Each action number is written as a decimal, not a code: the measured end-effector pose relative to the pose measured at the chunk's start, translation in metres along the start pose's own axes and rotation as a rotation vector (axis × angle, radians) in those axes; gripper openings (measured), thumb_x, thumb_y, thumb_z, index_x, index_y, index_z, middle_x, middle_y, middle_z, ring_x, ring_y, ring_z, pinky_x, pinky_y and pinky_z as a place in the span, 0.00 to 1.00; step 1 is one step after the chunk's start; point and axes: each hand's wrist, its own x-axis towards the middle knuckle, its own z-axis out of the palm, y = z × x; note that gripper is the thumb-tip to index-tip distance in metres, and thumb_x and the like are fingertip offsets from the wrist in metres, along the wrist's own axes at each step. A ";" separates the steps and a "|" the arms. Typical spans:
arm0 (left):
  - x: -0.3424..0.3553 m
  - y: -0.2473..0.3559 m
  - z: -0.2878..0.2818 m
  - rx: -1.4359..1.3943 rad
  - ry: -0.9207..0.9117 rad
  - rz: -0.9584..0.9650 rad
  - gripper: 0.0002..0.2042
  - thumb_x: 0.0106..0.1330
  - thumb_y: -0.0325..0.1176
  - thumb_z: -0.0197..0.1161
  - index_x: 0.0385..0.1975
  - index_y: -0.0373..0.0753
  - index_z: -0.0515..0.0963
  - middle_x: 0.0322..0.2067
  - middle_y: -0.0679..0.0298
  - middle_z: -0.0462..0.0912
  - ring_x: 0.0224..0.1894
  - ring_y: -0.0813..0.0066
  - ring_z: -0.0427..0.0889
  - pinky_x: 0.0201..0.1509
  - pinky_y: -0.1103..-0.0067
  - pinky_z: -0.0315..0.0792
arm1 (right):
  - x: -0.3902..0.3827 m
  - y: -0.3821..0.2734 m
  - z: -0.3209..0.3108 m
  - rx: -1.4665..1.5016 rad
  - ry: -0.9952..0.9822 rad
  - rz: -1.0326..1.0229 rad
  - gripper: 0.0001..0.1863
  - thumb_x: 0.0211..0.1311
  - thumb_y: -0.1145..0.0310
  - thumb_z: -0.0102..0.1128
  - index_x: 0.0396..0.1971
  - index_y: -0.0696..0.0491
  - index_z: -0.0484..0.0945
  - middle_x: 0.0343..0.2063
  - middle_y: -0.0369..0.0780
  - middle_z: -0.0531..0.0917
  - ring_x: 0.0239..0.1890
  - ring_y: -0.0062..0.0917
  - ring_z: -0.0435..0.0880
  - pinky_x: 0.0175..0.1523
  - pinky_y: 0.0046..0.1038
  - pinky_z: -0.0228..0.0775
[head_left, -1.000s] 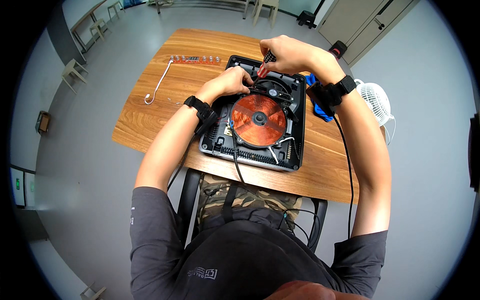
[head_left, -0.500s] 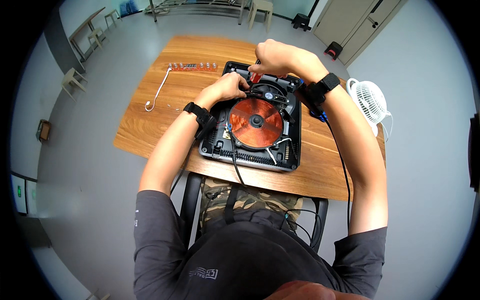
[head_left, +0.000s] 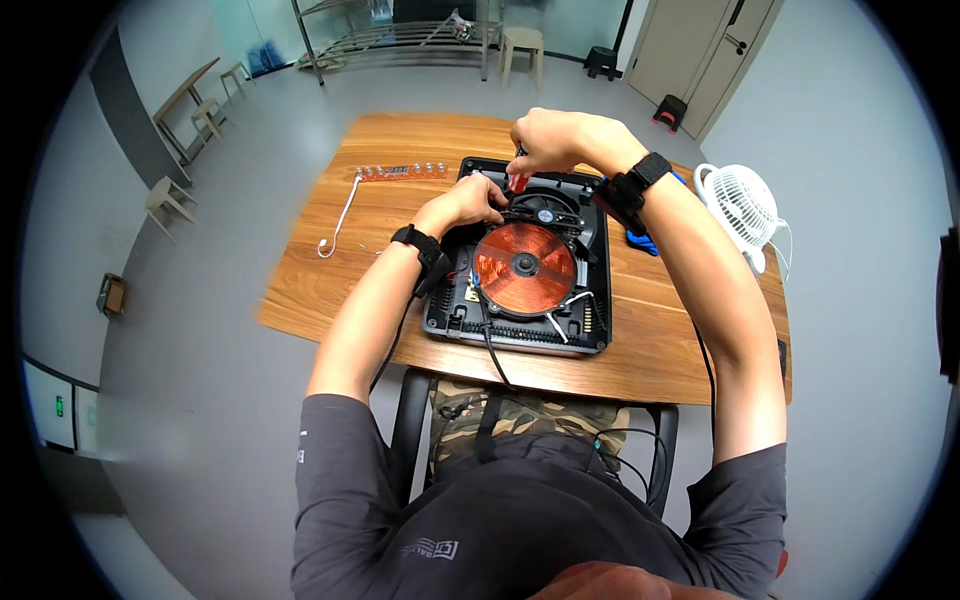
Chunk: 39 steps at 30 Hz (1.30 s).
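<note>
An opened induction cooker [head_left: 470, 333] lies on the table, its round copper coil [head_left: 525, 285] facing up. Beyond the coil sits a black cooling fan [head_left: 548, 201] inside the black housing. My right hand [head_left: 552, 138] is closed around the handle of a red and black screwdriver [head_left: 517, 184], held upright over the far part of the housing; its tip is hidden. Close to it, my left hand [head_left: 478, 200] reaches in beside the fan with thumb and fingers bent together at a black part. What they pinch, if anything, is hidden.
A narrow orange circuit board [head_left: 400, 173] with a white cable lies at the table's far left. On the right stands a white fan [head_left: 742, 205], near a blue item [head_left: 642, 243] partly behind my right arm. A black cord runs from the cooker over the near table edge.
The view has shifted, so the table and cooker sit lower and farther right in the picture. Both hands stay at the same part of the cooker, with the screwdriver still in my right hand.
</note>
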 end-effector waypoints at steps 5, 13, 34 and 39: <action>-0.003 0.001 0.002 0.027 0.026 -0.009 0.21 0.48 0.31 0.78 0.44 0.37 0.86 0.41 0.52 0.87 0.45 0.63 0.86 0.52 0.73 0.78 | -0.002 -0.010 -0.017 -0.007 -0.095 0.095 0.20 0.63 0.51 0.62 0.30 0.56 0.87 0.24 0.44 0.85 0.25 0.33 0.85 0.32 0.34 0.78; -0.002 0.000 -0.004 -0.023 -0.022 -0.003 0.21 0.48 0.31 0.78 0.45 0.36 0.85 0.40 0.52 0.88 0.42 0.64 0.87 0.51 0.73 0.78 | -0.012 -0.005 -0.066 -0.132 0.260 -0.097 0.23 0.60 0.50 0.65 0.36 0.59 0.83 0.29 0.48 0.86 0.33 0.41 0.87 0.39 0.38 0.80; -0.004 -0.004 0.001 0.009 -0.001 0.034 0.19 0.52 0.31 0.76 0.46 0.38 0.85 0.40 0.57 0.88 0.43 0.70 0.86 0.51 0.76 0.77 | -0.186 0.075 0.148 0.291 0.630 0.344 0.20 0.59 0.65 0.67 0.35 0.61 0.64 0.32 0.57 0.74 0.37 0.53 0.76 0.41 0.45 0.69; -0.007 0.001 -0.003 0.077 -0.042 0.044 0.21 0.57 0.36 0.74 0.50 0.39 0.83 0.46 0.53 0.86 0.49 0.64 0.85 0.55 0.72 0.76 | -0.183 0.073 0.182 0.285 0.609 0.347 0.21 0.60 0.65 0.66 0.39 0.61 0.64 0.34 0.56 0.75 0.40 0.55 0.76 0.44 0.46 0.70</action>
